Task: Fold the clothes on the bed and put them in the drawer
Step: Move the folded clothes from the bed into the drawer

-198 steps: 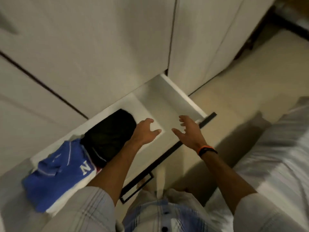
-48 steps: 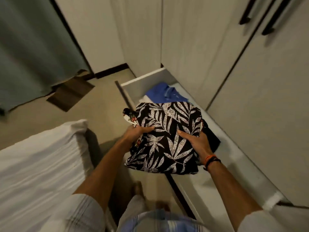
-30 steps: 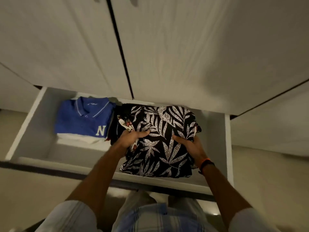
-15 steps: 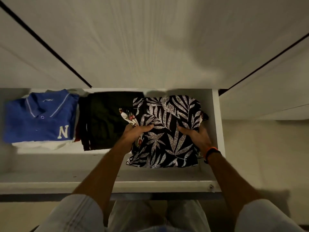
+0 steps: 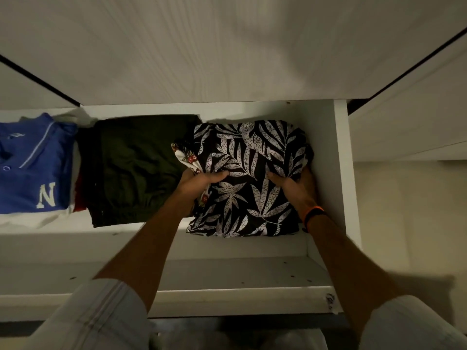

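Black-and-white leaf-print folded shirt (image 5: 247,178) lies in the drawer (image 5: 341,173).

A single head-worn view looks almost straight down from above the person's forearms into an open white drawer (image 5: 341,173), close enough that the drawer fills the middle of the frame. It faces the wardrobe fronts (image 5: 202,46), which take up the top third. The drawer's front rail runs across the lower part, with pale floor (image 5: 409,210) at the right edge. The wide lens bends the edges.
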The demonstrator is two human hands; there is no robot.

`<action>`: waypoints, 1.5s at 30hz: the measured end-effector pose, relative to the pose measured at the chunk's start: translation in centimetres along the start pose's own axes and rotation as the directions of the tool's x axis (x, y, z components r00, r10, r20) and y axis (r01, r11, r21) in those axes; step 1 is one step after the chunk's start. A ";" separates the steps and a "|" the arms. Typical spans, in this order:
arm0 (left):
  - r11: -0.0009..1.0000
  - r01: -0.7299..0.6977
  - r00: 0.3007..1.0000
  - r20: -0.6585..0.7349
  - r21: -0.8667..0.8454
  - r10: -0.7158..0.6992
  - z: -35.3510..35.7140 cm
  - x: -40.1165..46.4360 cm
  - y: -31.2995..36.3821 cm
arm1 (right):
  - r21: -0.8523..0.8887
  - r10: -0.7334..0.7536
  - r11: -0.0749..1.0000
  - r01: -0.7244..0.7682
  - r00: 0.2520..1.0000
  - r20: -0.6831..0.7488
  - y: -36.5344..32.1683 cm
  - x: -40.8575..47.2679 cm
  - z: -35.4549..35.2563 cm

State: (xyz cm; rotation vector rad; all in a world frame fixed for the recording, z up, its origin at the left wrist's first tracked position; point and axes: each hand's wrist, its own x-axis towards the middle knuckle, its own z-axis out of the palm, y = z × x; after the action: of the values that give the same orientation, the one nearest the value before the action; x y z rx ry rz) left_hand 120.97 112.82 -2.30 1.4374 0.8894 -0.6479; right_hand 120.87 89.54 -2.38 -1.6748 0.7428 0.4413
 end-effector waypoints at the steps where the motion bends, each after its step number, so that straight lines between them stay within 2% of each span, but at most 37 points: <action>1: 1.000 0.004 1.000 -0.006 -0.006 -0.004 -0.1 0.3 0.0 | 0.017 0.016 1.000 -0.017 1.000 0.013 -0.1 0.3 0.1; 3: 1.000 -0.020 0.999 -0.041 0.005 0.020 -0.1 0.2 0.0 | 0.009 0.003 1.000 -0.004 1.000 0.006 -0.1 -0.1 0.0; 5: 0.981 -0.108 0.982 -0.140 0.160 0.131 0.2 0.1 0.1 | -0.136 -0.089 0.988 0.076 0.992 -0.091 0.2 -0.6 0.2; 6: 0.935 -0.156 0.946 -0.222 0.319 0.234 0.5 -0.3 0.0 | -0.230 -0.150 0.966 0.118 0.980 -0.127 0.3 -1.5 0.4; 8: 0.734 -0.222 0.789 -0.324 0.642 0.522 1.2 -1.9 -0.2 | -0.476 -0.349 0.844 0.246 0.926 -0.141 0.5 -2.8 1.2; 9: 0.575 -0.275 0.685 -0.262 0.771 0.679 1.7 -2.6 -0.3 | -0.635 -0.483 0.706 0.313 0.869 -0.108 0.2 -3.5 1.7; 10: 0.396 -0.344 0.589 -0.133 0.851 0.797 2.3 -3.3 -0.1 | -0.753 -0.598 0.539 0.376 0.801 -0.028 0.3 -3.6 2.2; 11: 0.251 -0.417 0.537 0.013 0.874 0.843 2.9 -3.4 -0.2 | -0.811 -0.655 0.397 0.429 0.751 0.077 0.1 -3.8 2.5; 12: 0.156 -0.474 0.530 0.139 0.866 0.836 3.3 -3.0 -0.6 | -0.824 -0.659 0.298 0.482 0.728 0.188 0.4 -3.6 2.6; 13: 0.111 -0.492 0.564 0.219 0.864 0.796 3.6 -2.4 -1.1 | -0.824 -0.633 0.252 0.508 0.730 0.256 0.6 -3.2 2.6; 15: 0.062 -0.449 0.661 0.285 0.891 0.694 3.9 -0.9 -2.1 | -0.844 -0.570 0.189 0.503 0.756 0.323 1.9 -1.5 2.2; 18: 0.081 -0.438 0.716 0.294 0.895 0.633 3.9 0.4 -3.2 | -0.861 -0.529 0.149 0.487 0.774 0.346 3.1 -0.1 1.6; 25: 0.087 -0.456 0.674 0.280 0.886 0.684 3.8 2.8 -4.0 | -0.816 -0.596 0.208 0.539 0.731 0.331 3.9 1.6 2.1; 31: 0.105 -0.468 0.744 0.327 0.877 0.583 3.3 1.5 -2.0 | -0.853 -0.502 0.181 0.489 0.792 0.348 2.6 0.8 2.0; 33: 0.093 -0.459 0.765 0.339 0.884 0.548 2.6 -0.4 -1.3 | -0.846 -0.475 0.205 0.492 0.806 0.354 1.5 -0.9 1.7; 37: 0.141 -0.399 0.824 0.287 0.906 0.488 1.2 -4.8 -0.6 | -0.811 -0.442 0.292 0.506 0.824 0.355 -0.3 -4.8 0.9; 43: 0.283 -0.321 0.891 0.188 0.904 0.413 -0.8 -11.7 0.6 | -0.772 -0.353 0.415 0.482 0.867 0.352 -2.2 -10.3 0.2; 45: 0.293 -0.301 0.899 0.169 0.907 0.403 -2.0 -13.5 1.1 | -0.758 -0.363 0.419 0.499 0.858 0.364 -2.9 -12.1 0.4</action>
State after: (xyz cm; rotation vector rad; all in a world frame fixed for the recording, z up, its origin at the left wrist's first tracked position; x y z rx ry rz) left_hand 114.30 113.02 9.62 2.6362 0.1288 -0.7718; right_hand 114.10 93.11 7.50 -2.6220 -0.1359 0.5816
